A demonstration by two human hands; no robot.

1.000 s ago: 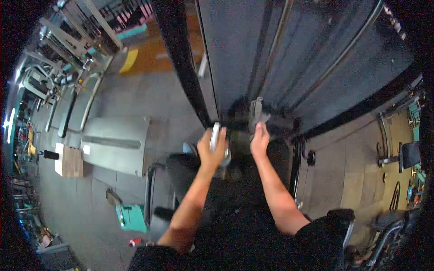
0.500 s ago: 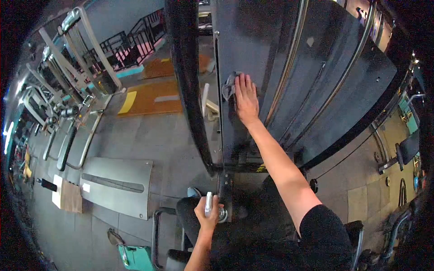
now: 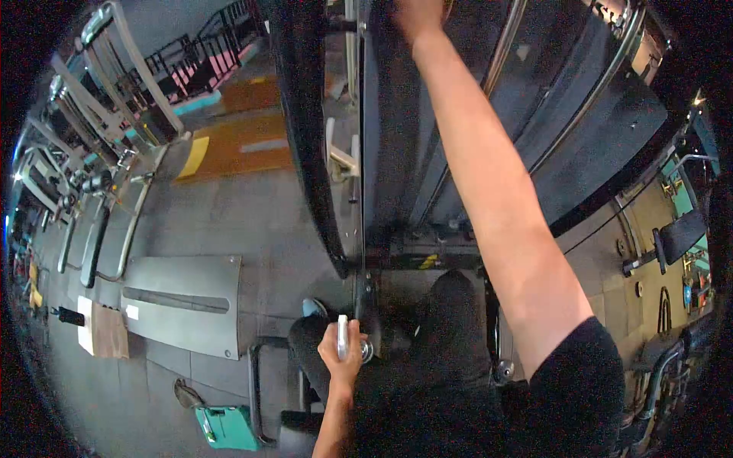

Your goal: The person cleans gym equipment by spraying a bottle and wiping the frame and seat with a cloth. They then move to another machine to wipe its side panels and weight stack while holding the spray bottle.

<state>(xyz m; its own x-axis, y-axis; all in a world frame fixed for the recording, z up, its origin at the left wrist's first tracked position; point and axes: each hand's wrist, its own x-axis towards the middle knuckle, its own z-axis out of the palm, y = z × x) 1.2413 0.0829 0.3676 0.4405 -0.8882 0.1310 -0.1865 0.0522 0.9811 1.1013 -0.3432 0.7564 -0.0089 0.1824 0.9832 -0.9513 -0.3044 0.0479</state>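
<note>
My right hand (image 3: 420, 17) is at the top edge of the view, high against the dark grey panel (image 3: 401, 130) of a gym machine. Its fingers are blurred and cut off by the frame, so what lies under them is hidden. Low in the middle, my left hand (image 3: 340, 353) is closed around what looks like a spray bottle (image 3: 343, 333) with a white head. The bottle is held near my knee, beside the foot of the machine's upright frame (image 3: 321, 183).
Shiny guide rods (image 3: 504, 47) run up the panel's right side. On the floor at left lie a grey slotted panel (image 3: 183, 284), a cardboard box (image 3: 107, 330) and a green case (image 3: 229, 427). Other gym machines (image 3: 126, 84) stand behind, and a padded bench (image 3: 679, 240) is at right.
My right hand has moved up the panel to the top edge of the view; the grey cloth under it is now out of sight. My left hand keeps its hold, and the view has shifted slightly.
</note>
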